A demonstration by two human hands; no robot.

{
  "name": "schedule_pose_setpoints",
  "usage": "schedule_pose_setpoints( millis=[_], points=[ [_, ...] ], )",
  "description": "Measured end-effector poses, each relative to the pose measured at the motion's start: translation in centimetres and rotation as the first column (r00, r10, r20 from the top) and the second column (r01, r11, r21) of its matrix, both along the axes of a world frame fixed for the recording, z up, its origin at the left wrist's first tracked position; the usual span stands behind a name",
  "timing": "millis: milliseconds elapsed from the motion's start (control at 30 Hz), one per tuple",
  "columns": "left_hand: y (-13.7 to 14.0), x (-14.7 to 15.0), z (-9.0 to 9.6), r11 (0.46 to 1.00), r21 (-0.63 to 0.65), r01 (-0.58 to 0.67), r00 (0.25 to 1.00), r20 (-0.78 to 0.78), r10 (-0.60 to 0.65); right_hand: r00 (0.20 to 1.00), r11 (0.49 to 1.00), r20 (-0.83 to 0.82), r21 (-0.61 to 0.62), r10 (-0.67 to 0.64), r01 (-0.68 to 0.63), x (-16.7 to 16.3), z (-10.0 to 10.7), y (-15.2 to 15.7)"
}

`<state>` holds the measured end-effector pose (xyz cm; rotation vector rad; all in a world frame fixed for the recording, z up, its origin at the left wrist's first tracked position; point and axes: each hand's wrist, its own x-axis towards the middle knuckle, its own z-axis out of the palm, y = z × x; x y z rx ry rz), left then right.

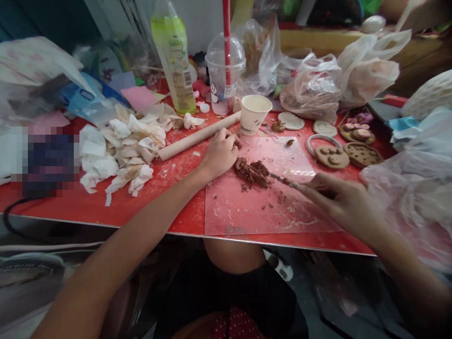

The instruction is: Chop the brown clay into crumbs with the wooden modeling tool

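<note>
A crumbly heap of reddish-brown clay (254,173) lies on a clear plastic sheet (226,214) over the red table. My right hand (341,200) grips the handle of a thin clay tool (287,182), whose tip touches the heap's right side. Left of the heap, my left hand (222,151) rests with its fingers curled in; what they hold, if anything, is hidden. Just behind that hand stands a paper cup (254,114), beside a long rolling pin (201,135). Clay crumbs are scattered across the sheet.
Flat clay discs (332,156), some decorated, lie at the right behind my right hand. Crumpled tissues (123,146) are piled at the left. A green bottle (173,63), a plastic cup with a red straw (224,70) and plastic bags (312,84) line the back.
</note>
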<state>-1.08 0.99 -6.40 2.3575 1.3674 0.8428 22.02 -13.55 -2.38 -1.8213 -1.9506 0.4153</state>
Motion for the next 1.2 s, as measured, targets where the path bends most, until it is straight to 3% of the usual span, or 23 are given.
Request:
schedule_pose_setpoints(
  millis=[100, 267, 467, 567, 700, 1200],
  points=[
    [0.1, -0.1, 0.0, 1.0, 0.005, 0.007, 1.0, 0.011, -0.007, 0.996, 0.996, -0.072, 0.08, -0.044, 0.05, -0.7, 0.1, 1.0],
    [0.2, -0.2, -0.2, 1.0, 0.015, 0.018, 0.999, 0.032, -0.019, 0.998, 0.997, 0.024, 0.046, 0.053, -0.054, -2.5, -0.5, 3.0],
    [0.1, -0.2, -0.2, 1.0, 0.013, 0.008, 1.0, 0.008, -0.008, 0.995, 0.999, 0.097, 0.005, 0.033, -0.033, -1.5, -0.4, 1.6],
    [0.2, -0.2, -0.3, 1.0, 0.013, 0.012, 1.0, 0.01, -0.012, 0.999, 0.999, 0.046, -0.05, 0.009, -0.007, 0.1, -0.1, 0.3],
    [0.4, -0.2, -0.5, 0.999, 0.028, 0.018, 0.999, 0.027, -0.019, 0.992, 0.995, -0.071, -0.012, -0.103, 0.102, 1.2, -0.3, -0.4],
    [0.0, 0.1, 0.2, 1.0, -0.013, -0.004, 1.0, -0.016, 0.004, 0.993, 0.998, -0.111, -0.032, -0.049, 0.046, -2.7, -0.5, 2.5]
  ],
)
